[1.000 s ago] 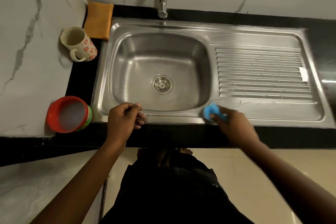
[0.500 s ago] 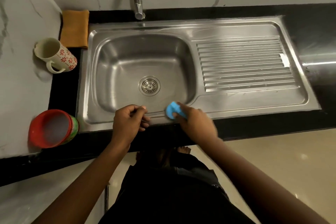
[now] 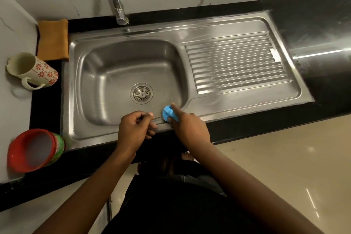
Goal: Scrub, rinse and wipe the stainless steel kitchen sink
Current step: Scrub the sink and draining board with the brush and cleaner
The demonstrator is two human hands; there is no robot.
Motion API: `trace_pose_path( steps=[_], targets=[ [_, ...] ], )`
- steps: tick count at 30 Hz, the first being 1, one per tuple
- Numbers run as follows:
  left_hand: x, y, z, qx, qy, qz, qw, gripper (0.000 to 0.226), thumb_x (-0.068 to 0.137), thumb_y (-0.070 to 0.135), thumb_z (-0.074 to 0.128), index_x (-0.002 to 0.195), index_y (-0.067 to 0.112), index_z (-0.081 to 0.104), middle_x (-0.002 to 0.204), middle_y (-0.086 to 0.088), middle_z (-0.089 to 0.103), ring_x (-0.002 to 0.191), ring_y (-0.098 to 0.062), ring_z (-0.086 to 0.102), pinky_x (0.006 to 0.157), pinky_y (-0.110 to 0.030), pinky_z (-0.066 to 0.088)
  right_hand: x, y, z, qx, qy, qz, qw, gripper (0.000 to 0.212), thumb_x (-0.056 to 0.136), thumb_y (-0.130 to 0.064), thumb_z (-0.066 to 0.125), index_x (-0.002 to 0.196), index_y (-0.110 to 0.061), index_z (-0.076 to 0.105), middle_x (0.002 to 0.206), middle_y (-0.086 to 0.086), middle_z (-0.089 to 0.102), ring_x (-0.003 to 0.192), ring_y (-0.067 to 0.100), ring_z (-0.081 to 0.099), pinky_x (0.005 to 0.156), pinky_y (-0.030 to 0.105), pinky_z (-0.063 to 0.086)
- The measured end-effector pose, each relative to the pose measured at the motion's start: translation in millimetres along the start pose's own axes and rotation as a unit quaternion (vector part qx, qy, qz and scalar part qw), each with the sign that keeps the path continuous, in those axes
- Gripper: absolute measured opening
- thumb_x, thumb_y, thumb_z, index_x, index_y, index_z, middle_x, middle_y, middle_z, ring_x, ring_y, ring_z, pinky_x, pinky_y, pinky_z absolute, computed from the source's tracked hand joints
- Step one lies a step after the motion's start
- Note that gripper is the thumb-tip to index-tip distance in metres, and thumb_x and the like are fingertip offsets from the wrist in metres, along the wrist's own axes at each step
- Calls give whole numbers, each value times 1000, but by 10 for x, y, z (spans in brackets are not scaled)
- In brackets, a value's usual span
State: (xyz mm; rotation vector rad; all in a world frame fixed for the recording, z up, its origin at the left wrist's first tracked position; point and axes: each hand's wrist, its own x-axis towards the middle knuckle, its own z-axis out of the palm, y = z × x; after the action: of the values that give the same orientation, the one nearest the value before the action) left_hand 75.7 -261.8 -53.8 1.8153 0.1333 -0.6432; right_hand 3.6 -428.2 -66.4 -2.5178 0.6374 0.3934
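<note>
The stainless steel sink [image 3: 237,104] fills the middle of the black counter, with a deep basin on the left, a round drain [image 3: 141,93] and a ribbed drainboard [image 3: 235,62] on the right. My right hand [image 3: 188,127] presses a blue scrubber [image 3: 168,113] against the basin's front rim, index finger stretched over it. My left hand [image 3: 135,129] rests curled on the front rim just left of it, fingers closed with nothing visible in them. The tap [image 3: 115,4] stands behind the basin.
A folded orange cloth [image 3: 53,40] lies at the sink's back left corner. A cream mug with red flowers [image 3: 31,71] lies on its side to the left. A red bowl stacked in a green one [image 3: 34,150] sits at the front left. Beige floor lies below right.
My right hand slid the blue scrubber leftward along the front rim, from below the drainboard to the basin's front right corner. My left hand stayed on the rim.
</note>
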Motion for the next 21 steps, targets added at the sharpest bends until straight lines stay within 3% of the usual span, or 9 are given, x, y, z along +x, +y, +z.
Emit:
trace_pose_path(
  steps=[4, 7, 10, 13, 17, 21],
  targets=[
    [0, 42, 71, -11, -5, 3, 1000, 17, 103, 19, 65, 94, 7, 74, 76, -13, 76, 62, -24, 67, 56, -30, 55, -25, 728, -321, 2, 56, 48, 997, 56, 105, -51, 51, 158, -46, 34, 99, 4, 70, 86, 24, 69, 72, 37, 52],
    [-8, 41, 61, -16, 4, 7, 1000, 16, 102, 19, 65, 94, 9, 74, 76, -13, 76, 63, -25, 68, 58, -32, 56, -31, 1284, -684, 45, 116, 140, 982, 53, 106, -44, 54, 157, -40, 40, 112, 10, 73, 83, 19, 65, 72, 37, 55],
    [-16, 26, -4, -16, 18, 10, 1000, 18, 103, 20, 65, 93, 9, 74, 76, -13, 76, 64, -26, 69, 59, -34, 56, -22, 1180, -647, 86, 121, 163, 975, 52, 106, -45, 54, 156, -38, 43, 116, 9, 73, 91, 23, 69, 78, 40, 58],
    [-22, 25, -56, -16, 34, 7, 999, 18, 103, 18, 64, 93, 7, 74, 72, -11, 75, 59, -24, 67, 55, -31, 55, 28, 433, -235, 79, 49, 87, 992, 49, 106, -41, 54, 154, -40, 43, 104, 4, 71, 97, 27, 72, 74, 35, 48],
    [15, 24, -184, 11, 71, 22, 997, 17, 100, 19, 68, 89, 10, 75, 66, -7, 71, 55, -22, 63, 55, -32, 53, 33, -673, 248, 37, -38, -68, 996, 48, 105, -28, 55, 151, -31, 44, 109, 8, 72, 94, 29, 71, 69, 34, 46],
    [51, 14, -337, 14, 77, 24, 997, 18, 101, 22, 66, 91, 11, 75, 64, -5, 70, 53, -20, 60, 55, -33, 51, 105, -510, 169, 10, -33, -92, 995, 49, 106, -41, 51, 154, -40, 41, 115, 10, 72, 101, 34, 71, 80, 43, 54]
  ],
)
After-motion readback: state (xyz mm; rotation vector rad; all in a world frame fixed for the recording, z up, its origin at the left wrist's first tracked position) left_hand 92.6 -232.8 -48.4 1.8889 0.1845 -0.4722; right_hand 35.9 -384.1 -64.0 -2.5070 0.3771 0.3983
